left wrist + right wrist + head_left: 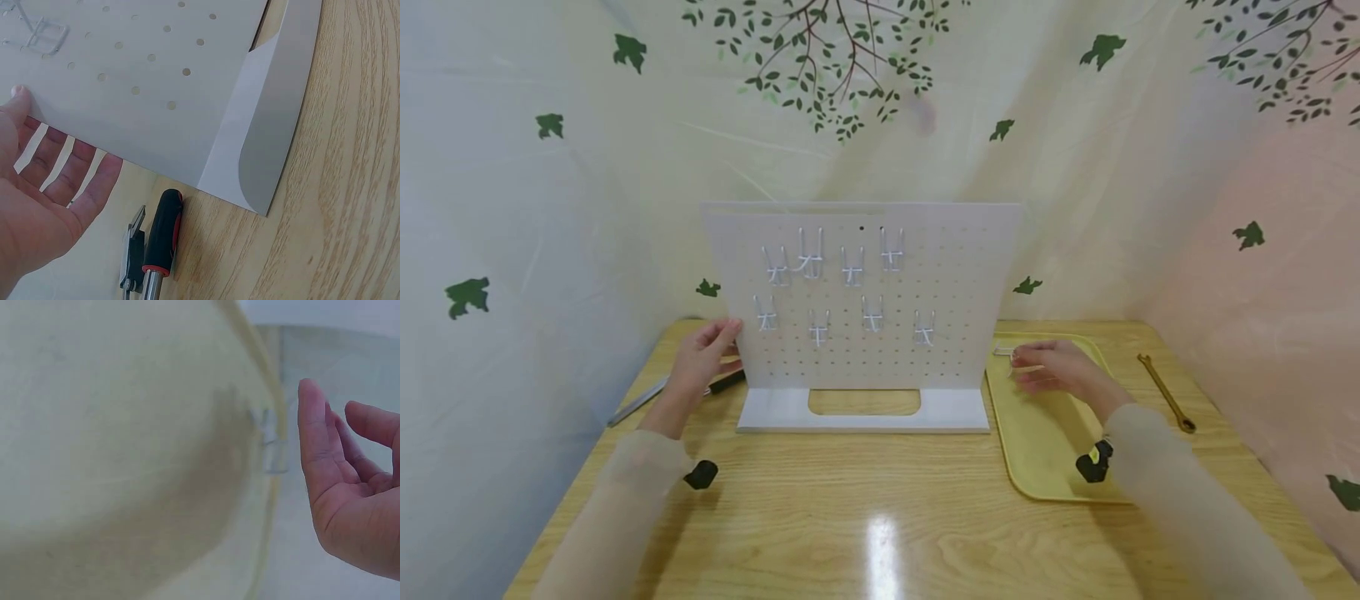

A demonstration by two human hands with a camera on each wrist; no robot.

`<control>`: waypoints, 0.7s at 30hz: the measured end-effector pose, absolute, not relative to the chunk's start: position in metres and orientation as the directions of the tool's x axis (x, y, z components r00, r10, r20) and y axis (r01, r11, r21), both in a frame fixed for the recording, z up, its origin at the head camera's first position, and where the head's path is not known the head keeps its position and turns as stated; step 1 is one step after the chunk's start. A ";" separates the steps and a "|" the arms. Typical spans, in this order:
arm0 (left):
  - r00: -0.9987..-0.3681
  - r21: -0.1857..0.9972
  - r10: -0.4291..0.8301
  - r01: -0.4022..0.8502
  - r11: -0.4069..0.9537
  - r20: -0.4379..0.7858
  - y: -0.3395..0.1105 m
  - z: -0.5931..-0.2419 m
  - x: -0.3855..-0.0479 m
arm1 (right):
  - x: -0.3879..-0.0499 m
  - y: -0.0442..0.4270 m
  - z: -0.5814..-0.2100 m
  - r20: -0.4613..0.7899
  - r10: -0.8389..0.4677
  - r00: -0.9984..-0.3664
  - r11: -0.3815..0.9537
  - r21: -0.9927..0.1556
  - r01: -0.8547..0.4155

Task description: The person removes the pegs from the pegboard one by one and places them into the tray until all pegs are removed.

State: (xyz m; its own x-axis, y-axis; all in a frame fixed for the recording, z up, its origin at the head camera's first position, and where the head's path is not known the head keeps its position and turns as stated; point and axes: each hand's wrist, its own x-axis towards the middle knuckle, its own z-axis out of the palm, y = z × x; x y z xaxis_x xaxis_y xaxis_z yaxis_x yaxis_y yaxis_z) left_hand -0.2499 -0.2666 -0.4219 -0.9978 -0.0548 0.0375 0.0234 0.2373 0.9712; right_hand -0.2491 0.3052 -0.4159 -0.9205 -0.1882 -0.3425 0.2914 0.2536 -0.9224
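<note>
A white pegboard (880, 367) stands upright on its base, with several wire hooks (872, 317) fixed in its holes. My left hand (702, 354) grips the board's left edge; in the left wrist view the thumb lies on the front face and the fingers (94, 187) reach behind. Over the far left part of a yellow tray (1037, 450) is my right hand (1056, 367), close to a wire hook (1003, 352) at the rim. The right wrist view shows that hand (350, 469) with extended fingers and nothing between them; the hook (270, 444) there is blurred.
Left of the board lie a tool with a black and red handle (164, 231) and a black and metal tool (132, 256), partly cut off. A brass-coloured wrench (1165, 392) lies right of the tray. A printed curtain (1075, 208) hangs behind the wooden table (805, 508).
</note>
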 end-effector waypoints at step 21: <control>-0.998 0.971 -0.042 0.035 0.237 0.047 -0.268 -0.420 -0.249 | -0.223 0.222 -0.303 -0.145 -0.466 -0.873 0.198 -0.979 0.057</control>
